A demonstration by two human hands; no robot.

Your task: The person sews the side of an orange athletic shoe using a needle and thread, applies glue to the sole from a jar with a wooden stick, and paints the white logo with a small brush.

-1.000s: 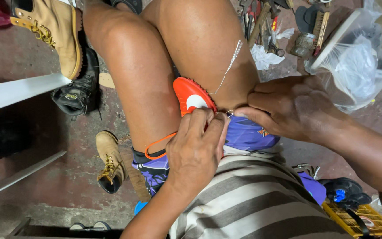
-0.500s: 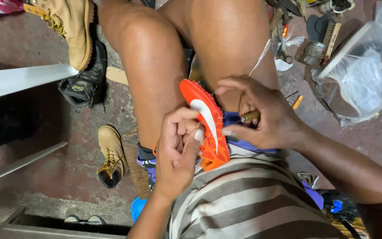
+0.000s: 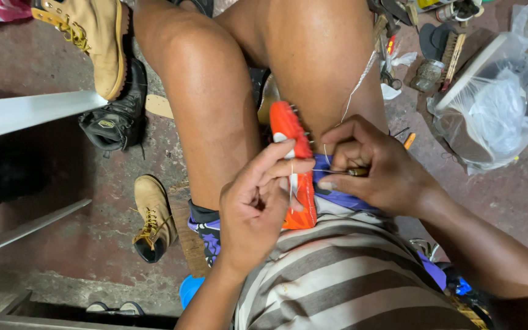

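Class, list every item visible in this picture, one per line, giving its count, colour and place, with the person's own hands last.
Spiked shoe: one, orange, between the knees.
Thread: one, white, from shoe up over right thigh.
Awl: one, metal, in right hand.
Boots: two, tan, upper left and floor left.
Black boot: one, beside the chair.
Chair: one, white, left.
Plastic bag: one, clear, right.
Left hand: gripping shoe.
Right hand: holding awl.

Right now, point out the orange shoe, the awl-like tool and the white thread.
orange spiked sports shoe [image 3: 288,125], head view, on its orange upper.
thin wooden-handled metal awl [image 3: 357,172], head view, on the handle end in the right hand.
white thread [image 3: 357,87], head view, on the strand over the thigh.
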